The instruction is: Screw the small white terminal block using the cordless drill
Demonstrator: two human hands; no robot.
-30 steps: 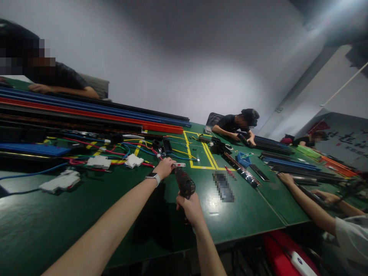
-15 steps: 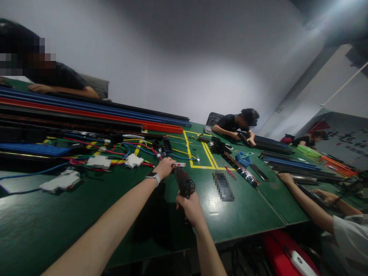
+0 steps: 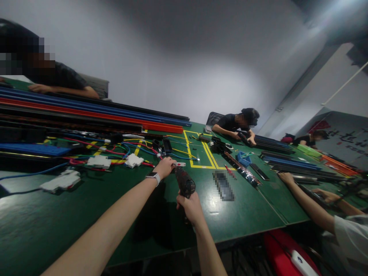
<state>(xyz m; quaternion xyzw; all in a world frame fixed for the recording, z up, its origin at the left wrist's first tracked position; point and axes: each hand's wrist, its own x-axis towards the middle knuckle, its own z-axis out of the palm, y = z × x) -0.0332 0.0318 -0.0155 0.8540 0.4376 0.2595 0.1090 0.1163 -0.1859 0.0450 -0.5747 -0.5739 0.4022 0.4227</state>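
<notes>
A small white part with a red mark [image 3: 179,164] lies on the green table [image 3: 86,214], near the yellow tape outline [image 3: 201,153], and the nose of a dark power screwdriver [image 3: 184,183] points straight at it. The person's left hand [image 3: 165,167], a white-faced watch [image 3: 153,177] on its wrist, is curled about the near end of that part and pins it to the table. The right hand [image 3: 191,208] is wrapped tight around the tool's grip, its fingers closed on the handle just below the body. Whether the bit already sits in a screw cannot be told; the tip is too small and dark. The step in hand looks like the driving of a fastener into the held piece, so the next move would call for a square, steady push along the tool's axis while the left hand keeps the piece from turning. Left of the hands lie white breaker-like blocks [image 3: 99,161] among red, blue and yellow wires [image 3: 126,147], with long coloured rails [image 3: 86,111] behind them. To the right another person's forearms [image 3: 304,199] rest on the table among dark strips.
</notes>
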